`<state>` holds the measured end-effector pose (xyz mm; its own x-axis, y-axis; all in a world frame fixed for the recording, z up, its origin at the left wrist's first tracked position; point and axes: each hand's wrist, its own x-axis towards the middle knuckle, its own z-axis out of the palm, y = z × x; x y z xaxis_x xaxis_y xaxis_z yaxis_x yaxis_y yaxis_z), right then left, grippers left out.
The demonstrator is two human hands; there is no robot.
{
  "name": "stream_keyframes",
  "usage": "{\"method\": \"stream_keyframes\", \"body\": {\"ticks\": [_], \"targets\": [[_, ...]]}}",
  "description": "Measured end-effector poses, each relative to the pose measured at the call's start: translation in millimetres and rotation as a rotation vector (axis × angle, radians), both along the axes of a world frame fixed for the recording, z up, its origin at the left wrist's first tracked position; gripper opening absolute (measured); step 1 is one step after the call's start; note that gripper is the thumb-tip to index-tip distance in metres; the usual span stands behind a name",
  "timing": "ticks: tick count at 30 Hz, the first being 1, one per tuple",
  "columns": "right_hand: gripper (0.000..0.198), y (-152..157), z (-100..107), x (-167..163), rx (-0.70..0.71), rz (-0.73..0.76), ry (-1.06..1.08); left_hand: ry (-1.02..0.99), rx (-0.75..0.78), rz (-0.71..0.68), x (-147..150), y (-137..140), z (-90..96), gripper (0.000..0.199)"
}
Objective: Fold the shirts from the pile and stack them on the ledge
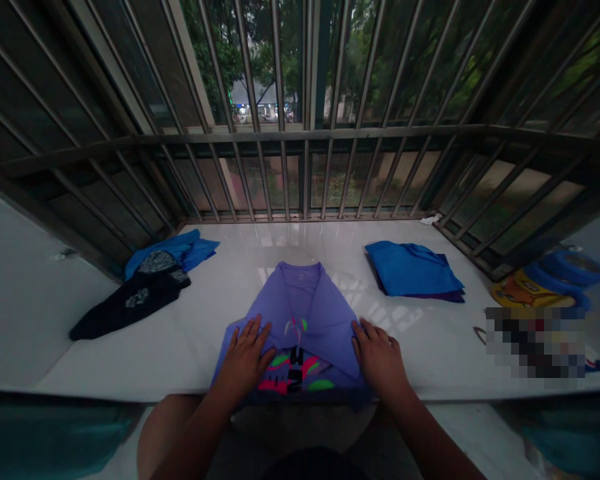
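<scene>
A purple T-shirt (300,293) with a bright pink, green and black print lies on the white ledge, its neckline toward the window. Both of its sides are folded inward over the front, leaving part of the print showing between them. My left hand (247,353) rests on the shirt's left side, fingers spread. Across from it, my right hand (377,350) lies at the right edge of the shirt with its fingers stretched out. The shirt's lower end reaches the front edge of the ledge, in shadow.
A folded blue garment (413,267) lies at the right on the white ledge (180,360). Crumpled blue clothing (200,247) and a dark garment (135,300) are at the left. A yellow and blue item (535,290) sits far right. Metal window bars (280,137) close off the back.
</scene>
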<state>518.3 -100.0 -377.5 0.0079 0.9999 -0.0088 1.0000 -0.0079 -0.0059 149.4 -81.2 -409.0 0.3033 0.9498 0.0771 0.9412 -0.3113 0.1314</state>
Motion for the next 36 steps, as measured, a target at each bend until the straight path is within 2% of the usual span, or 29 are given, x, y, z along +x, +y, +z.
{"method": "stream_keyframes", "body": {"ticks": [3,5,7,10,13,15,18,20,22,24,27,28,29,32,34,36], "targets": [[0.047,-12,5,7,0.002,-0.02,-0.028,-0.039,-0.015,0.033,3,10,16.9,0.049],[0.046,-2,15,9,0.04,-0.007,-0.006,-0.114,-0.062,0.048,6,32,36.3,0.043],[0.044,23,29,8,0.082,0.008,0.053,-0.19,-0.132,0.087,14,67,56.7,0.042],[0.04,80,48,-4,0.08,0.012,0.216,-0.218,-0.178,0.173,33,134,77.3,0.04],[0.039,137,54,-24,0.047,0.033,0.336,-0.22,-0.207,0.252,54,197,83.1,0.041],[0.039,168,52,-37,0.034,0.051,0.36,-0.221,-0.246,0.274,67,228,82.7,0.04],[0.034,198,48,-51,0.024,0.077,0.398,-0.235,-0.324,0.261,81,258,83.0,0.03],[0.03,205,52,-53,0.048,0.103,0.433,-0.271,-0.357,0.252,86,265,86.5,0.023],[0.031,198,60,-48,0.106,0.144,0.478,-0.338,-0.356,0.249,82,259,92.8,0.016],[0.034,176,68,-38,0.168,0.19,0.524,-0.417,-0.325,0.242,70,236,99.1,0.016],[0.029,111,65,-17,0.242,0.309,0.595,-0.495,-0.252,0.214,36,167,97.4,0.021],[0.029,84,58,-11,0.284,0.41,0.636,-0.512,-0.218,0.189,22,137,91.5,0.02],[0.028,56,49,-6,0.286,0.495,0.648,-0.544,-0.15,0.101,8,107,82.7,0.018],[0.022,-19,16,-1,0.156,0.605,0.563,-0.45,-0.02,-0.152,-27,25,45.8,0.023],[0.017,-51,-2,-4,0.093,0.597,0.488,-0.356,0.098,-0.199,-39,-11,23.5,0.032],[0.014,-66,-13,-10,0.097,0.547,0.431,-0.303,0.19,-0.184,-40,-29,11.4,0.037]]}}
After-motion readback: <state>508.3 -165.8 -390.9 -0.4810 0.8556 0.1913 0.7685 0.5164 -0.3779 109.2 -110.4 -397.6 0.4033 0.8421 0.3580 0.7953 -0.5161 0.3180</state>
